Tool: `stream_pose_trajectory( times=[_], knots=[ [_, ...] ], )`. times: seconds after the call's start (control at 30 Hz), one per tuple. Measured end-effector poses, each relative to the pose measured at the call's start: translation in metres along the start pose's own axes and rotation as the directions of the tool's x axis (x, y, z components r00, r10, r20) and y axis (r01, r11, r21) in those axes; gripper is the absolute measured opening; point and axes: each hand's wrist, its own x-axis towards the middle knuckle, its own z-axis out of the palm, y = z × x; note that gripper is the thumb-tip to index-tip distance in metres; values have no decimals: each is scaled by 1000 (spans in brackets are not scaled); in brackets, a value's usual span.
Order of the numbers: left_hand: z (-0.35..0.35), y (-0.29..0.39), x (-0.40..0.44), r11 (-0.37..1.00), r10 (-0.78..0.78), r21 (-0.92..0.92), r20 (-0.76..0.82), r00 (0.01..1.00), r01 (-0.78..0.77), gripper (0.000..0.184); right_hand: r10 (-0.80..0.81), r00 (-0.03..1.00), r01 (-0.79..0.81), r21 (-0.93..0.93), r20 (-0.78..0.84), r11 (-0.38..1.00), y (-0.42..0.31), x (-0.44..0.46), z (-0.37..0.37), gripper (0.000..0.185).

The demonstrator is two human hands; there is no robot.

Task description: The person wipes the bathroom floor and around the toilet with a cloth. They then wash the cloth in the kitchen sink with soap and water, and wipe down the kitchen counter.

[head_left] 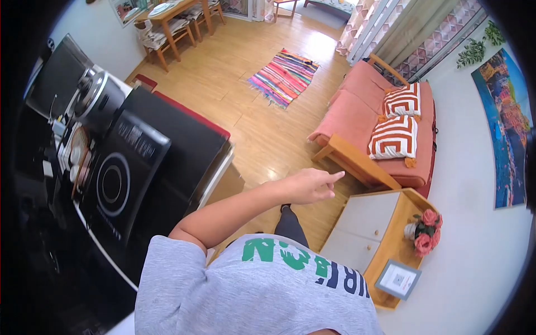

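Observation:
My left hand (pixel 311 186) is held out in front of my body, above the wooden floor (pixel 262 151). Its index finger points to the right and the other fingers are loosely bent, with no object visible in it. It touches nothing that I can see. Nearest to it are the wooden arm of the pink sofa (pixel 352 114) and a white-fronted cabinet (pixel 365 215) with a wooden top. My right hand is out of sight.
On the left, a black counter (pixel 178 131) carries an induction cooktop (pixel 113 185) and a grey pot-like appliance (pixel 100 97). A striped rug (pixel 286 77) lies ahead, with a dining table (pixel 167 12) beyond. Flowers (pixel 427 231) and a framed sign (pixel 398 279) stand on the cabinet.

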Motion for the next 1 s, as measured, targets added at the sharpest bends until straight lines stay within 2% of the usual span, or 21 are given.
stream_pose_trajectory(
  times=[0.07,0.13,0.2,0.33,0.4,0.43,0.5,0.53,0.6,0.67,0.7,0.73,0.8,0.87,0.9,0.97,1.0],
  knots=[
    [-24,-18,33,997,-20,79,80,997,14,57,12,999,-11,26,-37,1000,-18,30,39,27],
    [-49,-53,54,989,-71,138,71,995,60,56,21,999,-20,21,-43,1000,-46,66,94,28],
    [-83,-80,60,958,-269,-100,-6,963,267,58,10,1000,-10,-26,4,1000,-81,102,164,30],
    [-165,-131,48,906,-423,-106,-226,877,410,57,-50,977,84,-156,206,984,-179,162,347,34],
    [-205,-154,33,852,-511,-132,-416,752,506,56,-53,932,106,-132,358,986,-240,180,455,38],
    [-224,-164,24,847,-515,-144,-457,725,512,56,-70,888,144,-131,454,981,-263,208,500,38],
    [-257,-186,6,741,-661,-356,-537,524,569,54,-5,816,136,-183,578,974,-303,224,595,39],
    [-269,-199,-4,738,-662,-368,-558,500,566,54,53,757,115,-214,651,970,-313,228,634,41],
    [-298,-228,-12,713,-681,-457,-633,370,531,52,104,696,136,-273,711,952,-322,225,707,41],
    [-343,-253,-8,716,-666,-451,-670,327,534,52,77,730,177,-296,679,938,-310,207,762,39],
    [-355,-262,0,711,-665,-443,-676,317,546,52,69,821,130,-303,567,944,-304,217,786,38],
    [-376,-273,9,710,-659,-449,-696,286,543,52,84,837,107,-313,541,944,-297,226,811,38],
    [-420,-293,30,772,-597,-366,-700,393,520,52,113,843,85,-338,526,937,-296,229,855,38],
    [-467,-310,52,805,-556,-320,-702,446,500,52,122,844,74,-340,523,938,-295,234,905,38],
    [-490,-319,61,800,-553,-316,-717,425,510,52,129,845,65,-339,519,938,-293,236,930,38],
    [-536,-341,74,807,-560,-278,-641,524,522,52,144,849,47,-345,508,938,-289,245,984,38],
    [-559,-354,76,799,-563,-281,-660,498,532,52,151,851,37,-344,503,938,-286,247,1014,39]
  ],
)
